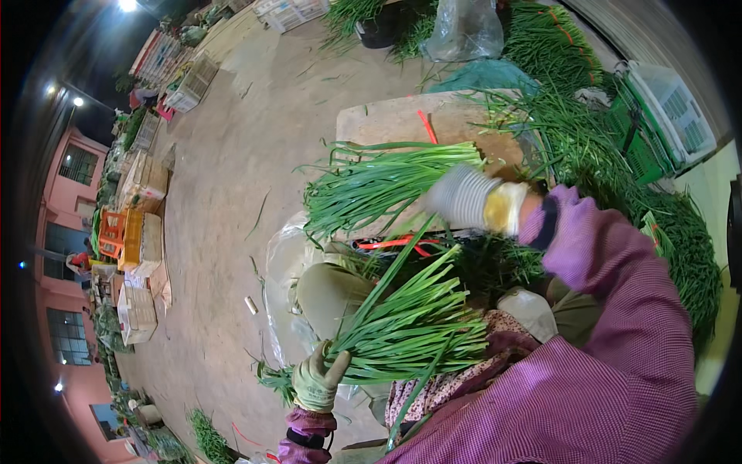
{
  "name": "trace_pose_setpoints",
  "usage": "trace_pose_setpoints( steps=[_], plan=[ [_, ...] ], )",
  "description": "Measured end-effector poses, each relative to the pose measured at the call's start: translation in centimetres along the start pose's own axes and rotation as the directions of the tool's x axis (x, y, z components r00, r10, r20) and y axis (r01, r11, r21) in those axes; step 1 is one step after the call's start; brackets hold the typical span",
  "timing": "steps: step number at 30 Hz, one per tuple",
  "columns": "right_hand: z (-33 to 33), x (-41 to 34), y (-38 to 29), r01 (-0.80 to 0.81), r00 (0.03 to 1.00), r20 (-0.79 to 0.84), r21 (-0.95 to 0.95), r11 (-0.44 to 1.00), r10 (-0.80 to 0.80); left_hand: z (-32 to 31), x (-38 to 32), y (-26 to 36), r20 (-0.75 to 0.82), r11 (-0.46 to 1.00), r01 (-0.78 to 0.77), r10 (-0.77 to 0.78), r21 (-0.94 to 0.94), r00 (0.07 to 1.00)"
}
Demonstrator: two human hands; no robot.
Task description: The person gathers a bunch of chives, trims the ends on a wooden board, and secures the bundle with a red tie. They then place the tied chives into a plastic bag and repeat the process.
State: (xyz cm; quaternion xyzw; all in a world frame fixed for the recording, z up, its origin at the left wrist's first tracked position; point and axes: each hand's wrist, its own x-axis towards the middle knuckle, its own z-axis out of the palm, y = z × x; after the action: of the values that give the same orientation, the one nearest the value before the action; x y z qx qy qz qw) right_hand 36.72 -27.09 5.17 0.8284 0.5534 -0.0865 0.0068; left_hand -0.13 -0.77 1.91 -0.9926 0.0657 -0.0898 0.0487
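Observation:
My left hand [319, 374], in a pale work glove, grips the leafy end of a bunch of green chives [411, 325] lying across my lap. The pale cut ends of this bunch fan out to the right. My right hand [458, 197], in a grey striped glove, is blurred by motion beside a second bunch of chives [394, 174] on a wooden board [382, 119]. Its fingers are too smeared to tell whether they hold anything. Long leaves rise from the lap bunch towards that hand.
A red tie strip [428, 126] lies on the board; more red strips [397, 242] lie just below it. Loose chives [574, 133] are heaped at the right, near a green crate [643, 136]. Clear plastic sheeting [281, 272] is by my knee. Crates [139, 313] line the far left.

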Motion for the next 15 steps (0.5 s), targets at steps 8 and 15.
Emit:
trace_pose_setpoints(
  steps=[8, 15],
  plan=[
    [-6.9, -15.5, 15.3, -0.8, 0.578, -0.112, -0.274, 0.534, 0.809, 0.6, 0.0, 0.3, 0.005, 1.0, 0.022, -0.022, -0.005, 1.0],
    [3.2, -10.3, -2.0, -0.317, 0.937, 0.344, 0.78, 0.54, 0.053, 1.3, -0.3, 1.0, -0.048, 0.995, 0.058, -0.062, -0.079, 0.997]
  ],
)
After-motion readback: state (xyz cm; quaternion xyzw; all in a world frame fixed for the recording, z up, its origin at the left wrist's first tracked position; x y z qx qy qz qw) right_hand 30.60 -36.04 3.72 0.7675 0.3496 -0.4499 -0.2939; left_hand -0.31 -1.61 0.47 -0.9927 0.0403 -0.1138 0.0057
